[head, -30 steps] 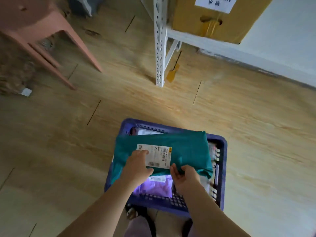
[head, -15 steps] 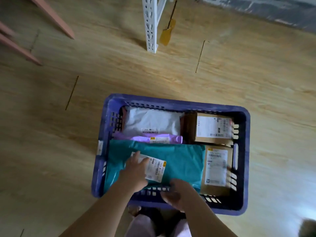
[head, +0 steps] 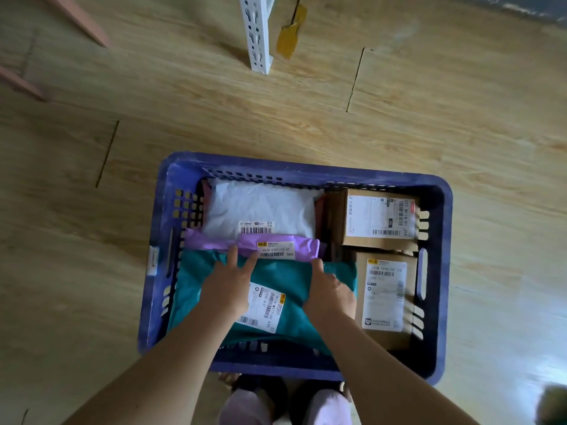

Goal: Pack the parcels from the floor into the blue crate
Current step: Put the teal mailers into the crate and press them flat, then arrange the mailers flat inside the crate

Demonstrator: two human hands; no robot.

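At the far left, two pink stool legs [head: 76, 21] cross the corner of the wooden floor [head: 92, 210]. The blue crate [head: 306, 168] stands on that floor just in front of the person's feet, and its left wall is pierced with slots.

Inside the crate, a teal parcel [head: 190, 286] fills the near left part, lying flat with its white shipping label facing up. The left hand [head: 227, 286] rests on this parcel, palm down and fingers spread and straight. The fingertips reach the parcel's far edge, where it meets a purple parcel [head: 214, 242]. The purple parcel lies across the middle of the crate, and beyond it a white parcel [head: 260, 207] sits against the far wall.

Above the crate in the picture, a white perforated shelf post [head: 256, 35] stands on the floor. A scrap of yellow tape [head: 290, 35] is just to its right.

The right hand [head: 329, 294] is on the right end of the teal parcel. Its fingers are curled into the plastic there, and it appears to grip the bag's edge, though the thumb is hidden.

Two cardboard boxes fill the right side of the crate, both with their labels up. The far box [head: 377, 219] is against the far wall, and the near box [head: 383, 299] is just beside the teal parcel. At the lower right corner of the view is a blurred dark shape [head: 552, 403] too indistinct to identify.
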